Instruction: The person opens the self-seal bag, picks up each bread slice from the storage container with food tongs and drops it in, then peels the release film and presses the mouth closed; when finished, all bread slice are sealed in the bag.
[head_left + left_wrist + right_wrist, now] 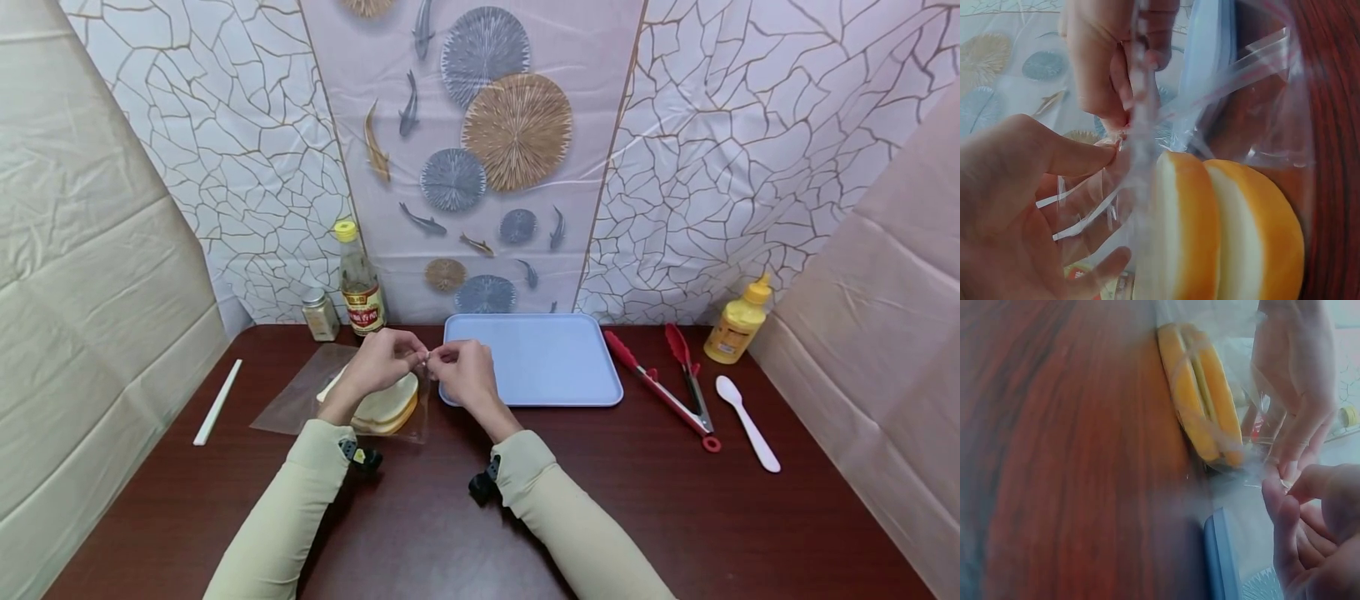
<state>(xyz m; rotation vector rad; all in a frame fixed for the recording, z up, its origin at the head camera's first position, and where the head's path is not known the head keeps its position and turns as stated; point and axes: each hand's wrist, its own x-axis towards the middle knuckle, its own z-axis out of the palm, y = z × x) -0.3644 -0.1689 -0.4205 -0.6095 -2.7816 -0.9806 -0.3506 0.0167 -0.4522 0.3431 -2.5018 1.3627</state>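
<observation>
A clear plastic bag (288,398) lies on the table with slices of bread (390,405) inside it. Two orange-crusted slices (1191,225) show through the film in the left wrist view. My left hand (378,362) pinches the bag's top edge between thumb and fingers, above the bread. Close against it, my right hand (467,375) pinches the same edge with thumb and forefinger. In the right wrist view the fingertips of the right hand (1322,531) and left hand (1297,381) meet at the bag's corner.
A blue tray (555,367) lies right of the bag. Behind it stand a sauce bottle (362,287) and a spice jar (320,317). Red tongs (660,387), a white spoon (748,423) and a yellow squeeze bottle (737,325) are right. A white strip (217,402) lies left.
</observation>
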